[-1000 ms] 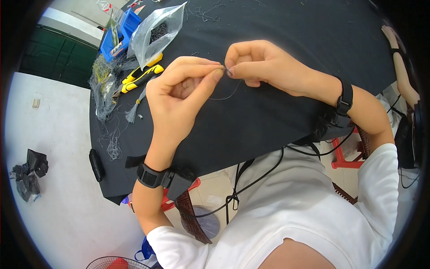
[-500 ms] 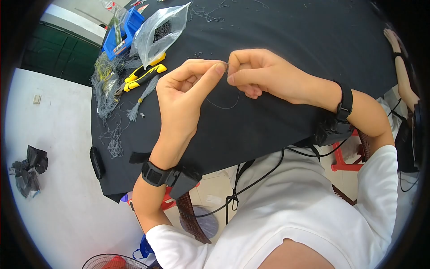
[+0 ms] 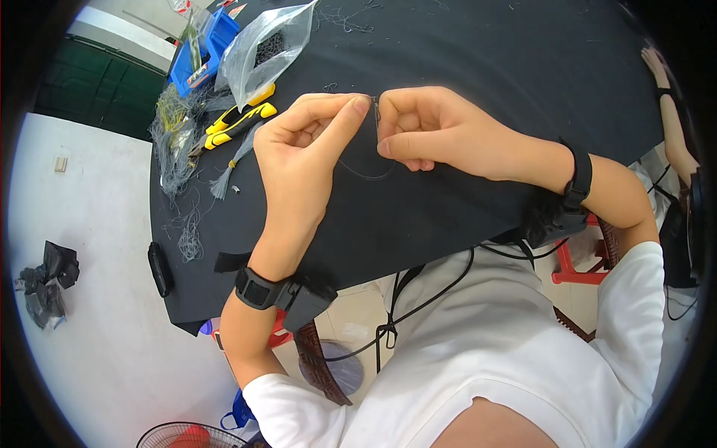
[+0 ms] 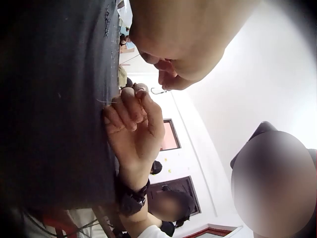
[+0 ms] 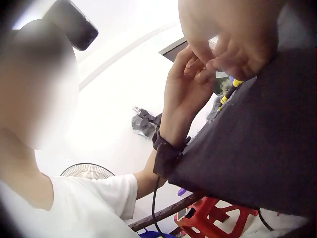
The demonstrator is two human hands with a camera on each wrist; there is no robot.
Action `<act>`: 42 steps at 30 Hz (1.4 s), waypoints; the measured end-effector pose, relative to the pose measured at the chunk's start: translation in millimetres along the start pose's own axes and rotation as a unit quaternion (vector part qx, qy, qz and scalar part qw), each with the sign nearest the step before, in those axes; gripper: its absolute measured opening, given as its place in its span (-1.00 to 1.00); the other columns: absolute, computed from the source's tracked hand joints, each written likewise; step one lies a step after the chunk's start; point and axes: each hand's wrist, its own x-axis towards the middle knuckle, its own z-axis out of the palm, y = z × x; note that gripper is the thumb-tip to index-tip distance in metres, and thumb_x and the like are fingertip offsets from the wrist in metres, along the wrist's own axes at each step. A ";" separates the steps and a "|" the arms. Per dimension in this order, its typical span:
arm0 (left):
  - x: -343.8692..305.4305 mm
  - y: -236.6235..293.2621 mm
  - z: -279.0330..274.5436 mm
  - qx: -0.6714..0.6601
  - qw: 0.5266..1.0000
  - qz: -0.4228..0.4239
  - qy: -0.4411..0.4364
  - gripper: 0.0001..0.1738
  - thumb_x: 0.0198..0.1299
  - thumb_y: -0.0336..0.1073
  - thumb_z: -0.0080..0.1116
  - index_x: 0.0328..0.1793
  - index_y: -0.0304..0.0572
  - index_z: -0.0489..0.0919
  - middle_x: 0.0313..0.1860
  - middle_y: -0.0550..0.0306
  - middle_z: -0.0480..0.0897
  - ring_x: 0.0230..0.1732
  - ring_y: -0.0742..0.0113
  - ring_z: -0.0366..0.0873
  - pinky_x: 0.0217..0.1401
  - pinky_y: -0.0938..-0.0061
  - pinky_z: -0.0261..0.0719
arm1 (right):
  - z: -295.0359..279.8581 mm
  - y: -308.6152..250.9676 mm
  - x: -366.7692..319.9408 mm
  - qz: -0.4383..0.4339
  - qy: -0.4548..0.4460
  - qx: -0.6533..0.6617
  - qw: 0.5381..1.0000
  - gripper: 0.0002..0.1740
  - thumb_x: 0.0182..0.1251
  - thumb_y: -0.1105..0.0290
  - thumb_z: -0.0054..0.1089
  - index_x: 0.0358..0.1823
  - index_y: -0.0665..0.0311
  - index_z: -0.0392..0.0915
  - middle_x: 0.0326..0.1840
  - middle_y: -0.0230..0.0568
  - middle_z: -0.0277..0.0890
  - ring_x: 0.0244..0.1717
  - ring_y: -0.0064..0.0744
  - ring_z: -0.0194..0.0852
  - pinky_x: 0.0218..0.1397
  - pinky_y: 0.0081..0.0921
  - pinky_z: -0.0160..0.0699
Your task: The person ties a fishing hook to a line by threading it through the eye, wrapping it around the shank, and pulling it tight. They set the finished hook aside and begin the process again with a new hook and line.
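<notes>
Both hands are up over the dark desk (image 3: 433, 224), fingertips facing each other across a narrow gap, and right there between them sits a tiny hook (image 4: 157, 92). The left hand (image 3: 302, 157) pinches it, thumb against forefinger. The right hand (image 3: 441, 131) has its fingers curled, thumb in, gripping a thin line (image 3: 366, 178) that droops in a loop below. So the hook lies just off the left fingertips, towards the right hand, its long axis seeming to bridge that gap. The left is the nearer hand; whether the right touches the metal, I can't tell.

Over to the left wrist view: that gives the curved outline, against the pale wall, where the head view offers only a dark sliver. The right wrist view hides it behind fingers. Only the head view takes in the whole clear bag (image 3: 246, 63), blue bin (image 3: 190, 71) and yellow-and-black pliers (image 3: 243, 125) beyond the left hand.
</notes>
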 end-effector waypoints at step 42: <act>0.6 2.3 -1.6 0.129 0.984 0.122 0.007 -0.91 0.07 -0.60 0.25 -0.27 -0.38 0.66 -0.33 0.23 0.58 -0.41 0.70 0.39 -0.39 0.82 0.33 | -1.1 -2.8 -5.1 -0.126 0.142 -0.203 0.961 -0.85 0.17 0.42 0.19 -0.39 0.34 0.44 -0.74 -0.52 -0.02 -0.66 -0.71 -0.11 -0.58 -0.59 -0.05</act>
